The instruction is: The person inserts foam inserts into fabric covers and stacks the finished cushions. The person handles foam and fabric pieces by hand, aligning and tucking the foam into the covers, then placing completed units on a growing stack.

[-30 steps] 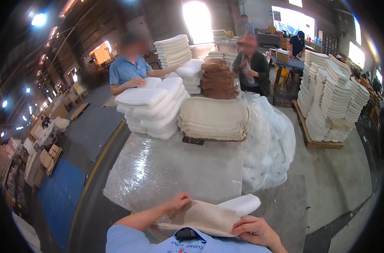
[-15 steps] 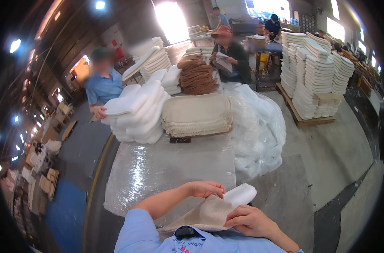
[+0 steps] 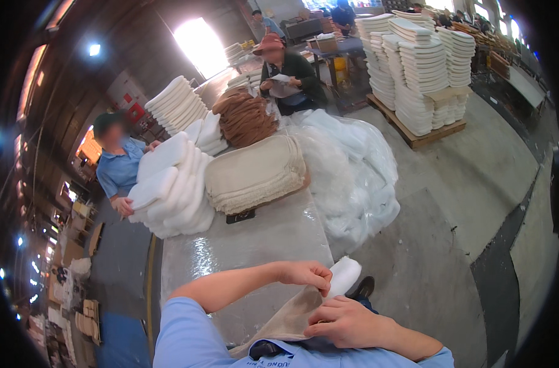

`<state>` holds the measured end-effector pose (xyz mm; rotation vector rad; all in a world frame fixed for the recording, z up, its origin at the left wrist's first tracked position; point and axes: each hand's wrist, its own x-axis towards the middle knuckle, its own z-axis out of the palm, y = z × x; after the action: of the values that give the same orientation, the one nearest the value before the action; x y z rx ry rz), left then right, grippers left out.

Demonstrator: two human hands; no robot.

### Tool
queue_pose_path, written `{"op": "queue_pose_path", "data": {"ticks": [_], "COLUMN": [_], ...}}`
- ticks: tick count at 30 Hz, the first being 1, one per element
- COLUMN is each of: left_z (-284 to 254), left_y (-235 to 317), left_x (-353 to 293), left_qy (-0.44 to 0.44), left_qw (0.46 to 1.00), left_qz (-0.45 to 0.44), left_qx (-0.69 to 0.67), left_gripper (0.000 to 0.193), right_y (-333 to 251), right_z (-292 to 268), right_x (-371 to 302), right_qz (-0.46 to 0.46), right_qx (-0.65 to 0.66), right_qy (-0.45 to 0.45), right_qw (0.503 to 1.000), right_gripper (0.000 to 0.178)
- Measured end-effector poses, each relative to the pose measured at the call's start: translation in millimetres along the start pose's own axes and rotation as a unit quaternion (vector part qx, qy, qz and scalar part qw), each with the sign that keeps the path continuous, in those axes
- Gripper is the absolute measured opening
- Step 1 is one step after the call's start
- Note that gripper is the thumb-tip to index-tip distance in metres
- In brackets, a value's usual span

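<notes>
Close to my body, a beige fabric cover [image 3: 290,317] hangs between my hands. A white foam pad [image 3: 344,276] sticks out of its far right end. My left hand [image 3: 308,275] has its fingers closed on the cover's upper edge, right beside the pad. Lower and to the right, my right hand [image 3: 343,321] grips the cover's other edge, thumb and fingers pressed together. Most of the pad is hidden by the cover and my hands. How far the pad reaches inside I cannot tell.
A plastic-wrapped table [image 3: 261,239] bears stacked beige covers [image 3: 255,172], white pads [image 3: 172,184] and brown covers [image 3: 246,119]. Clear plastic bags of white stuffing [image 3: 353,178] bulge at its right. One co-worker [image 3: 123,159] touches the pads; another [image 3: 289,76] handles fabric. A loaded pallet [image 3: 417,135] stands beyond.
The view has tilted and turned right, so the surroundings sit further left. My hands have come closer together along the cover, and less of the white pad shows.
</notes>
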<state>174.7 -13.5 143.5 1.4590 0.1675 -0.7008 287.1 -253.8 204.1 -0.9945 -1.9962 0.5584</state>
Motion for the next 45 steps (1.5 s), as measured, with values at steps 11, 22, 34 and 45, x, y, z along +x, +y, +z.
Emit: {"op": "queue_pose_path", "data": {"ticks": [11, 22, 34, 45], "left_z": [32.7, 34.4, 98.6, 94.3], "left_y": [36.6, 26.1, 73.5, 72.6], "left_x": [7.3, -5.4, -8.4, -0.1], "left_qy": [0.001, -0.019, 0.094, 0.073], "left_qw": [0.958, 0.93, 0.927, 0.945], "left_qz": [-0.226, -0.358, -0.142, -0.111], "left_qx": [0.177, 0.085, 0.334, 0.3], "left_gripper": [0.05, 0.042, 0.033, 0.031], "right_y": [-11.9, -27.2, 53.6, 87.7], "right_z": [0.5, 3.0, -0.7, 82.7], "right_x": [3.5, 6.5, -109.1, -92.4], "right_qz": [-0.053, -0.091, 0.285, 0.319], "right_qx": [-0.011, -0.041, 0.319, 0.419], "right_qy": [-0.019, -0.014, 0.287, 0.055], "right_qw": [0.998, 0.995, 0.857, 0.848], "right_gripper": [0.037, 0.025, 0.037, 0.029]}}
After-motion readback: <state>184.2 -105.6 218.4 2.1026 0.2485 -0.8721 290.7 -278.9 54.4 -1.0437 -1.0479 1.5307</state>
